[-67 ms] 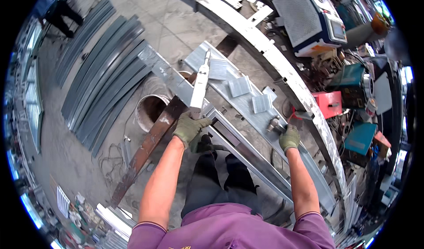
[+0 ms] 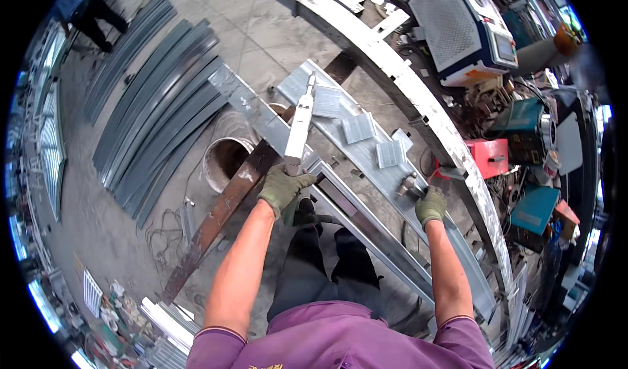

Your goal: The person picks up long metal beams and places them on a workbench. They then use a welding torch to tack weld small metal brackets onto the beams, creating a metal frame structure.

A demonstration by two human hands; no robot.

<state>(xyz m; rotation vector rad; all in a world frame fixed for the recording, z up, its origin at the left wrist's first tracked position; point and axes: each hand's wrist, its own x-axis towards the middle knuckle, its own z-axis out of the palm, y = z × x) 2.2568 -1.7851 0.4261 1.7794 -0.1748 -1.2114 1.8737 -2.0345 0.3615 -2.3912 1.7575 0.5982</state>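
My left hand (image 2: pixel 282 190), in a green work glove, is closed round the rear end of a white welding gun (image 2: pixel 300 127). The gun's thin metal nozzle points away from me, over the far part of a flat grey metal bar. My gloved right hand (image 2: pixel 431 207) is closed at the right edge of that flat bar (image 2: pixel 386 187), next to a hammer (image 2: pixel 410 184). It seems to hold the hammer's handle, which is mostly hidden. Several small square metal plates (image 2: pixel 358 127) lie on the bar. Nearer to me runs a long metal channel (image 2: pixel 366 225).
A brown steel beam (image 2: pixel 216 222) crosses under the work at left, beside a dirty white bucket (image 2: pixel 226 163). Curved grey strips (image 2: pixel 150 114) lie on the floor. Beyond the bar arcs a large pale frame (image 2: pixel 418 107). A red box (image 2: pixel 489 156) and a machine (image 2: pixel 451 29) stand right.
The scene has shifted very slightly to the right in the view. Both hands keep their places at the welding gun and the hammer.
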